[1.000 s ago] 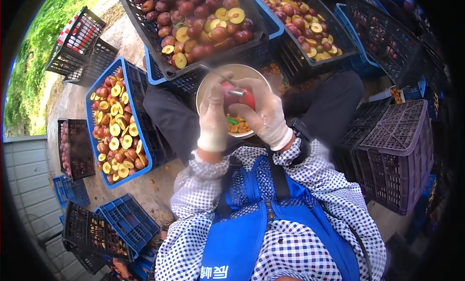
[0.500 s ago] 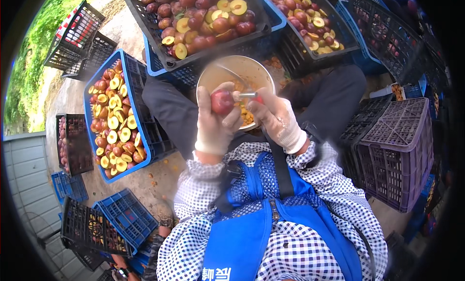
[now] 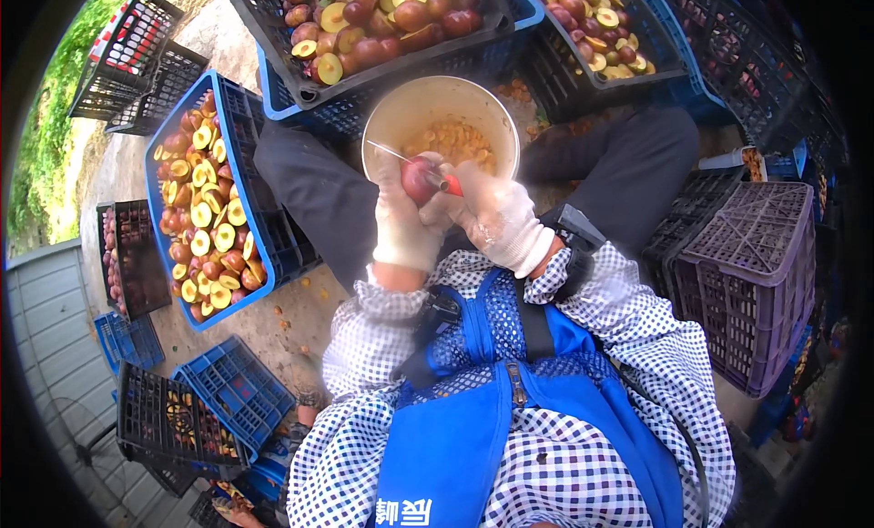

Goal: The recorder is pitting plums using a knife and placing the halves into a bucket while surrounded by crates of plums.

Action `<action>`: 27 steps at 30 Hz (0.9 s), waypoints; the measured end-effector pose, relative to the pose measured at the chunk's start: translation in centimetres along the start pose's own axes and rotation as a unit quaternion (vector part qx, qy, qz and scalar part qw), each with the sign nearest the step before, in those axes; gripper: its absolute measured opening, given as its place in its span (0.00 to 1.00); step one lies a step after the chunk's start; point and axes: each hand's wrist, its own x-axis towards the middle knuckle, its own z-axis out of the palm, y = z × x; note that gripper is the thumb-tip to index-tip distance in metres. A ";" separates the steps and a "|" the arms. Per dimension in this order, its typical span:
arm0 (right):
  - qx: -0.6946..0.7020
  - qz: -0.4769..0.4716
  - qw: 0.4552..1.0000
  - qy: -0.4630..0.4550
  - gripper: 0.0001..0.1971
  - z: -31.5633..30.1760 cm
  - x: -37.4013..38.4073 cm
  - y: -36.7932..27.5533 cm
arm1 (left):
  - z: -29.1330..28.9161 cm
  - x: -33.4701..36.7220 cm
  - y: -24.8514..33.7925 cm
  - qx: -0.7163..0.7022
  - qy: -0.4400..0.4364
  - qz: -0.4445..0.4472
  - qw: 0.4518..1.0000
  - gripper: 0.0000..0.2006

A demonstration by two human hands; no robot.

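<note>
A dark red plum [image 3: 420,181] sits in my gloved left hand [image 3: 405,223], whose fingers wrap round it. My gloved right hand [image 3: 503,214] grips a small knife by its red handle [image 3: 452,184]. The knife's thin blade [image 3: 389,150] lies against the plum and sticks out past its left side. Both hands are close together over the near rim of a pale bucket [image 3: 382,109]. Inside the bucket lie many small orange-yellow pits or scraps [image 3: 460,137]. Part of the plum is hidden by my fingers.
A blue crate [image 3: 189,314] of halved plums stands at my left. Ahead, black crates [image 3: 309,96] hold plums, some cut. Purple crates [image 3: 746,255] are stacked at right. Empty-looking blue crates [image 3: 237,396] and another person's hand [image 3: 235,510] show at lower left.
The knife has swung from the plum's right side to lie across it, its blade pointing left. My right hand has come in closer to my left hand.
</note>
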 end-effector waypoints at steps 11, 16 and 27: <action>-0.044 0.089 0.986 -0.131 0.16 0.7 -0.1 3.5 | -1.2 1.2 -0.6 0.114 0.074 -0.015 0.991 0.23; -0.079 0.101 0.980 -0.154 0.15 0.6 -0.5 3.5 | -0.7 0.7 -1.4 0.133 0.115 -0.018 0.984 0.23; 0.543 0.216 0.797 -0.156 0.15 -1.2 -0.6 0.7 | -1.3 1.3 0.8 0.125 0.039 0.093 0.987 0.23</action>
